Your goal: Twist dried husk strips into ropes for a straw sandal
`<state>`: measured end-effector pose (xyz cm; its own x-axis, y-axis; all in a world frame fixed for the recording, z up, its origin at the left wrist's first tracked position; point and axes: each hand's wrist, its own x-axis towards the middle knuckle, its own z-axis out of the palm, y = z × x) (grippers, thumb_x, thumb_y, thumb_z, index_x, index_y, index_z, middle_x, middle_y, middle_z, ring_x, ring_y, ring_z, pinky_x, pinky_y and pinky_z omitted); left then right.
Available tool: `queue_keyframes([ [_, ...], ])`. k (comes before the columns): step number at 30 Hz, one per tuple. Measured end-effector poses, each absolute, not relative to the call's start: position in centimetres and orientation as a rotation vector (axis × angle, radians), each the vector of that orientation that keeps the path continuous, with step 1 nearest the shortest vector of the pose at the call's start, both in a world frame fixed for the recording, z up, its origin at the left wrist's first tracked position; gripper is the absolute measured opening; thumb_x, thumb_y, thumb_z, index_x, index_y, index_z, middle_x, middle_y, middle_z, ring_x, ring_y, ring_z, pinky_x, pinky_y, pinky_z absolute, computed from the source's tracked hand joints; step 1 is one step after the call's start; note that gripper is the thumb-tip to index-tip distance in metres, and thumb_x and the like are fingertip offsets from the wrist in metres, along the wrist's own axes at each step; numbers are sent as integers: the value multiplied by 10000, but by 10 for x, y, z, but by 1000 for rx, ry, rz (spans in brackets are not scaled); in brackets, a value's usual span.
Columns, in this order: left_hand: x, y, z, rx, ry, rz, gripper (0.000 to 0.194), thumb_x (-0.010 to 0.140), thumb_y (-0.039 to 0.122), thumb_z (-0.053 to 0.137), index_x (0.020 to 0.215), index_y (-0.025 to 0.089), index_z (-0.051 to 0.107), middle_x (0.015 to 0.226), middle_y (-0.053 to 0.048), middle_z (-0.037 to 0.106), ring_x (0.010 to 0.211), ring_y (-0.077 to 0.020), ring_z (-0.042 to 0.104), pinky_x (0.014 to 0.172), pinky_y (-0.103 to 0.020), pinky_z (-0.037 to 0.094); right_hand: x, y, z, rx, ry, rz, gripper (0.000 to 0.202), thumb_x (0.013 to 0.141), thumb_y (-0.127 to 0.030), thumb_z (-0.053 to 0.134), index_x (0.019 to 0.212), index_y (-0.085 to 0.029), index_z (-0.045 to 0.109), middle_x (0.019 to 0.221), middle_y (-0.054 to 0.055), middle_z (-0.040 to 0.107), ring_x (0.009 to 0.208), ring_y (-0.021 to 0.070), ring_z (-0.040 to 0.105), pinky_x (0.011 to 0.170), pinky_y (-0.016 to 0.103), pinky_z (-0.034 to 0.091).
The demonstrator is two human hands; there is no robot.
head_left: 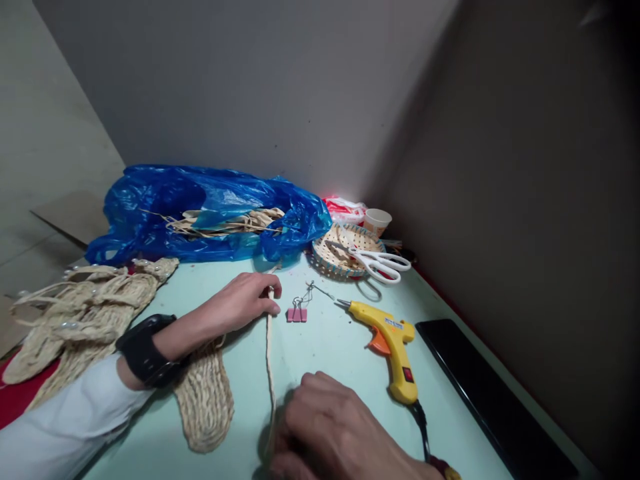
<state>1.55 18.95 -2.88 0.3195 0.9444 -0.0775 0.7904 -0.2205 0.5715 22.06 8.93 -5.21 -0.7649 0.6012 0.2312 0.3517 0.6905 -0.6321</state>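
A thin pale straw cord (269,353) runs down the pale green table between my two hands. My left hand (247,300), with a black watch on its wrist, has its thumb and fingers closed around the cord's upper part. Lower down, my right hand (325,433) is curled at the cord's bottom end, with its fingertips partly hidden and blurred. A woven straw sole (206,400) lies under my left wrist. Just right of my left hand sits a pink binder clip (297,314). The yellow glue gun (395,340) lies further right, its nozzle pointing left.
A blue plastic bag (215,193) holds straw strands at the back. White-handled scissors (383,262) rest on a round woven basket (340,272), near a paper cup (377,221). Woven straw sandals (100,300) are piled at left. A black flat object (490,393) lies along the right edge.
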Motion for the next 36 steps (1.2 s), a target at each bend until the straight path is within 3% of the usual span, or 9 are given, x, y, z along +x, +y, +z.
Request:
queue_keyframes([
  [3,13,186,-23,2114,1530,404,320,817,363,562,1046,172,676,1004,-92,699,921,-264,590,795,-336,393,226,92,-42,-715,-2367,944,184,953,-236,523,776,-194,555,738,4,599,736,135,538,665,223,432],
  [7,1,184,-13,2141,1568,462,369,879,422,495,1147,209,633,1190,-69,676,1024,-249,590,865,-320,403,229,95,-39,-669,-2298,889,200,982,-247,486,798,-194,540,753,19,580,746,140,524,671,231,435],
  [11,-19,181,-6,2125,1686,471,365,866,435,505,1114,207,649,1065,-51,712,858,-236,617,758,-310,417,229,96,-40,-652,-2263,842,234,1003,-303,450,805,-202,523,742,24,568,731,147,520,658,246,441],
  [14,-33,174,-4,2105,1759,438,329,864,421,508,1037,193,671,915,-45,720,767,-226,609,700,-305,400,228,94,-38,-646,-2263,848,157,996,-247,460,860,-206,528,772,24,589,733,143,529,660,240,454],
  [19,-40,156,-11,2118,1771,340,288,896,401,465,885,205,675,925,-47,727,846,-233,628,752,-305,400,229,88,-36,-683,-2252,744,82,971,-174,471,932,-227,521,793,21,620,761,160,557,731,262,495],
  [26,-18,146,-29,2115,1896,258,238,864,393,504,926,187,605,854,-102,673,831,-308,614,706,-359,369,229,86,-32,-698,-2289,708,145,968,-135,403,952,-228,513,825,41,624,737,155,567,652,245,488],
  [29,-10,149,-28,2121,1907,285,100,849,287,484,827,216,551,777,-66,631,775,-279,588,669,-340,337,226,84,-35,-638,-2287,699,146,957,-135,400,931,-220,517,778,39,613,687,150,555,628,244,475],
  [31,-9,152,-26,2109,1874,313,106,840,248,471,748,228,521,718,-34,604,727,-249,566,658,-327,330,224,83,-40,-633,-2234,665,136,928,-120,413,907,-216,507,744,28,604,647,142,545,607,239,462],
  [36,-16,158,-22,1964,1755,462,157,834,330,496,746,211,548,670,11,548,669,-203,508,633,-300,345,220,85,-53,-589,-2050,623,199,820,-53,424,918,-215,485,731,-1,612,596,114,545,581,209,441],
])
